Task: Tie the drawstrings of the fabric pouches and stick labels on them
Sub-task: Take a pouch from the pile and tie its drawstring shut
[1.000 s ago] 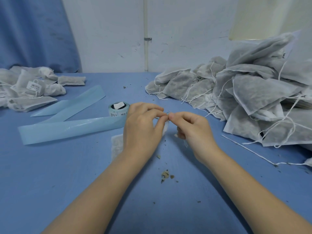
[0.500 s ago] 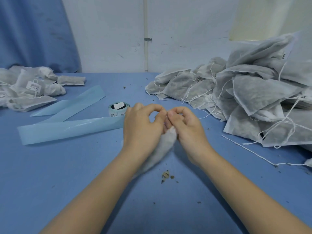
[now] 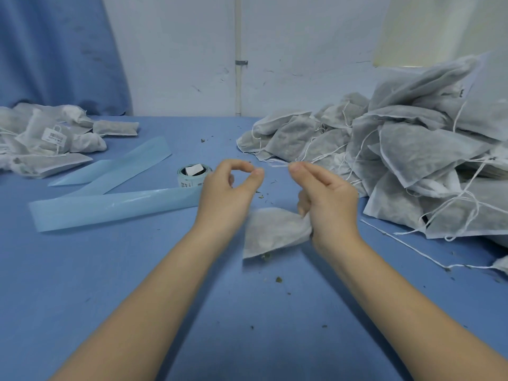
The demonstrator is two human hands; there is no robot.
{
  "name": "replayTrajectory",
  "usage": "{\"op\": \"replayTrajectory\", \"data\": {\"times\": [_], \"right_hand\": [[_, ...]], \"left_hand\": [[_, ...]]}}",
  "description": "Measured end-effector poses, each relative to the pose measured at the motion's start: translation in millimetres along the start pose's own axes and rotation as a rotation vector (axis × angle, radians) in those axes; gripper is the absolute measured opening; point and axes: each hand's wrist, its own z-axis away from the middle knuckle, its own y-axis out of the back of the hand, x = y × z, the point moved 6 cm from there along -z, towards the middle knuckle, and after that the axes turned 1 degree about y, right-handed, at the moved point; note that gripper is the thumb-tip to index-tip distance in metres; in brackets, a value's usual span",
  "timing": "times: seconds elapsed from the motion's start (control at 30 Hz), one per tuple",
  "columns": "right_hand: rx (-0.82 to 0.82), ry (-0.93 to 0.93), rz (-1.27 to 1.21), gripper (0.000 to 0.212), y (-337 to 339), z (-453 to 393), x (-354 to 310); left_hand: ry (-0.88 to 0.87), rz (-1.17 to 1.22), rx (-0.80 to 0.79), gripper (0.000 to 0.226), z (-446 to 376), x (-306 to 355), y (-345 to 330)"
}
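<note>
— Both forearms reach in from the near edge of the table, bare to the elbow, hands raised over its middle.

— Left hand?

— Thumb and forefinger curled into a ring, tips meeting.

— And the right hand?

— Forefinger and thumb pinched up top, lower fingers curled under, knuckles toward the camera.

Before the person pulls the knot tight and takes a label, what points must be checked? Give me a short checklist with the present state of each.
1. Right hand holds the pouch by its gathered neck: ok.
2. Right fingertips pinch a drawstring end: ok.
3. Left hand grips the other string end: cannot tell; thumb and finger meet, string too thin to see.
4. Knot already formed: cannot tell.
5. Label roll close beside the left hand: ok.
6. Pouch closed without spill: not ok; crumbs lie below it.
</note>
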Motion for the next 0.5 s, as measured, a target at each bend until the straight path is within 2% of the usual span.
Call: {"op": "replayTrajectory", "data": {"times": [0.07, 0.13, 0.23, 0.37, 0.5], "right_hand": [[0.051, -0.055, -0.181, 0.016, 4, -3, 1], [0.079, -0.07, -0.273, 0.017, 6, -4, 0], [0.114, -0.052, -0.301, 0.014, 9, -6, 0], [0.073, 0.011, -0.158, 0.015, 9, -6, 0], [-0.111, 0.13, 0.05, 0.02, 1, -3, -4]], "left_hand": [[0.216, 0.037, -0.124, 0.027, 2, -15, -7], [0.414, 0.201, -0.29, 0.028, 9, -22, -19], [0.544, 0.482, -0.455, 0.034, 15, -26, -33], [0.516, 0.638, -0.385, 0.022, 11, -27, -35], [0.498, 0.623, -0.354, 0.021, 10, -28, -33]]}}
